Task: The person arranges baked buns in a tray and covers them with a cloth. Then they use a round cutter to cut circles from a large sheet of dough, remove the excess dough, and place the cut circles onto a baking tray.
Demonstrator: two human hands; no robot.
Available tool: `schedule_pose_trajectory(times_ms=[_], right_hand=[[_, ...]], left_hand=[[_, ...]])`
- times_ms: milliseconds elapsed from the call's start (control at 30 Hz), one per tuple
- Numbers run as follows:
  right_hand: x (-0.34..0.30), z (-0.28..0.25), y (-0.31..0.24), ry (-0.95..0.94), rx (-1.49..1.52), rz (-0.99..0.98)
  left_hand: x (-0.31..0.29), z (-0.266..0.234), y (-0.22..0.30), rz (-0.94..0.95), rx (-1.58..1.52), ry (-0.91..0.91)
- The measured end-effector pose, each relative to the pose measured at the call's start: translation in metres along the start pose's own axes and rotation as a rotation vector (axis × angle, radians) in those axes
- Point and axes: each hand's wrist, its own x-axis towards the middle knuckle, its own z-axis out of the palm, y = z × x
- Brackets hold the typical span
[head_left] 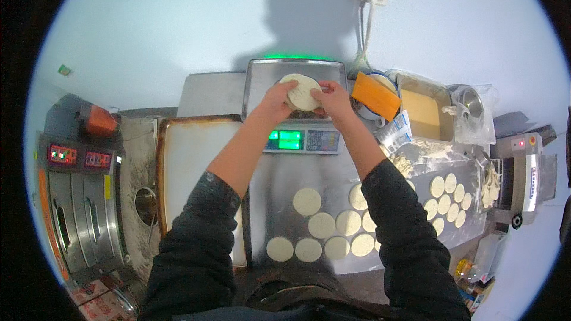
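A pale, flat, round piece of dough is held between my two hands above the pan of a digital scale. My left hand grips its left side with the thumb on top. Along the right edge, my right hand pinches it, thumb also on top; the fingers beneath are mostly hidden. Green digits glow on the scale's display. Several similar dough rounds lie on the metal table nearer to me, partly covered by my right sleeve. More dough rounds sit farther right.
At left lies a large tray with a browned rim, beside an oven. An orange board rests across a bowl at right. Beyond it are a metal pan, a bagged steel bowl, loose dough and a machine.
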Motion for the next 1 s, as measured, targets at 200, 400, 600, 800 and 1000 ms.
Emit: schedule_pose_trajectory(times_ms=[200,400,600,800,1000], right_hand=[[0.056,-0.026,0.002,0.026,-0.658,-0.275],[-0.015,-0.085,0.022,0.123,-0.681,-0.469],[-0.189,-0.172,0.121,0.087,-0.448,-0.181],[-0.353,-0.154,0.171,0.15,-0.346,0.211],[-0.38,-0.097,0.186,-0.157,-0.494,-0.004]], left_hand=[[0.068,-0.024,0.012,0.045,0.288,0.2],[0.034,-0.037,0.029,0.441,0.993,0.439],[-0.076,-0.066,0.051,0.654,0.946,0.4],[-0.255,-0.069,-0.11,0.333,0.589,0.378],[-0.322,0.033,-0.302,-0.27,-0.103,0.164]])
